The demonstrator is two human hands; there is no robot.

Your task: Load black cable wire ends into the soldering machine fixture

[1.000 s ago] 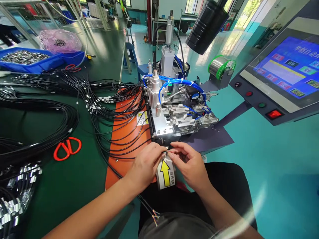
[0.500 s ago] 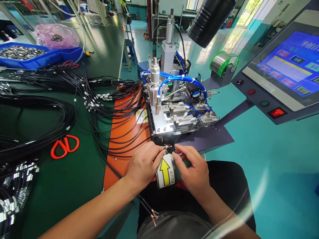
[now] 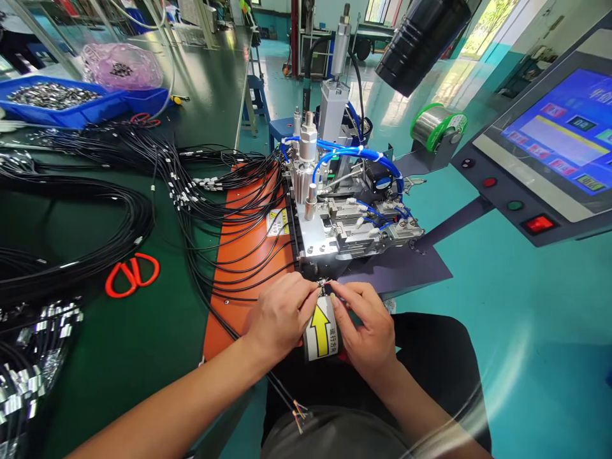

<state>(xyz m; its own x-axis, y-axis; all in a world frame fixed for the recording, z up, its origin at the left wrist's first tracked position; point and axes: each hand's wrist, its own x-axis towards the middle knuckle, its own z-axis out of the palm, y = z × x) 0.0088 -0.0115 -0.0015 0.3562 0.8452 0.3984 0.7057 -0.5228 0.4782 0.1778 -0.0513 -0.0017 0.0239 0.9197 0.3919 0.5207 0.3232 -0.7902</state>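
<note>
My left hand pinches the end of a black cable at the front of the metal machine. Fine coloured wires stick out from its fingertips towards the right. My right hand has its index fingertip at these wires, its thumb lower beside the white cylinder with a yellow arrow; whether it grips a wire is too small to tell. Black cables run over the orange plate to the machine. Below my left forearm, more cable ends with bared coloured wires hang over my lap.
Red-handled scissors, cable bundles and a blue tray of small metal parts lie on the green table. At right are a solder spool and a control screen; a black cylinder hangs above.
The fingertips of my right hand have moved left to the wires by my left hand. The whole view has shifted slightly, so the machine and table appear further right.
</note>
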